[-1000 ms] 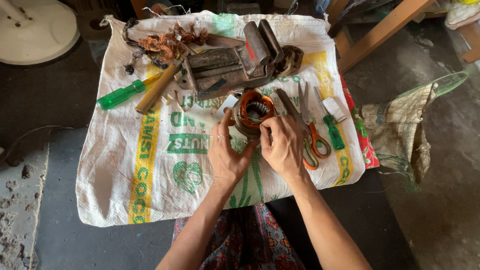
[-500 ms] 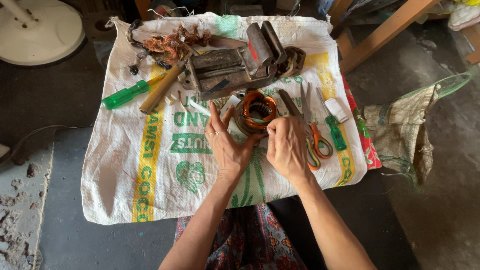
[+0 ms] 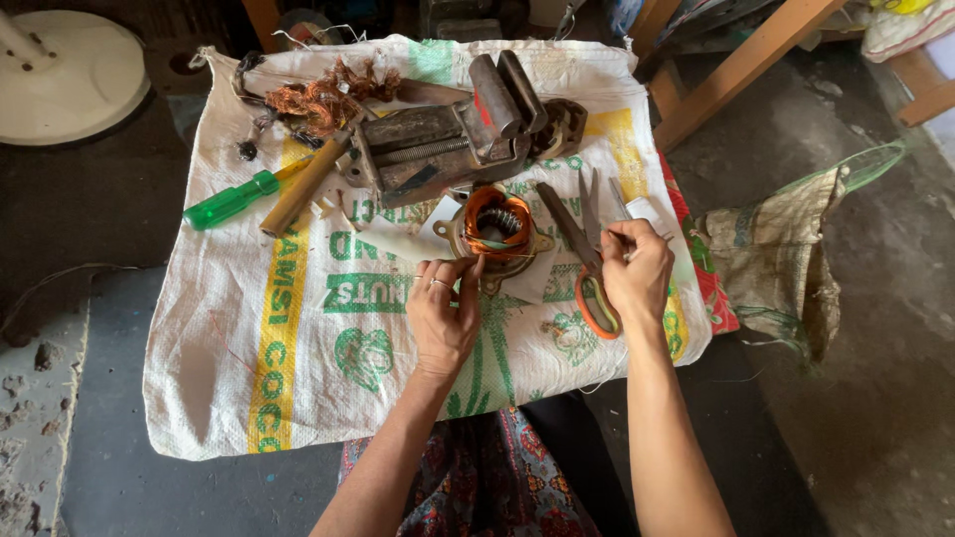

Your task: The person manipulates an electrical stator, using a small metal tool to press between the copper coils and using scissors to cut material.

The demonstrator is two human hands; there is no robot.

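Two hands at the copper-wound stator [image 3: 496, 231], mid-sack [image 3: 298, 328]: your left hand [image 3: 443, 320] pinches its near rim, right hand [image 3: 637, 273], just right by the scissors [image 3: 587, 249], fingers closed on sth thin—can't tell what. Looks mid-winding; steady stator.

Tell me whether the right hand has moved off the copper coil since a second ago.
Yes. The right hand has moved right, away from the copper coil, and now lies over the scissors.
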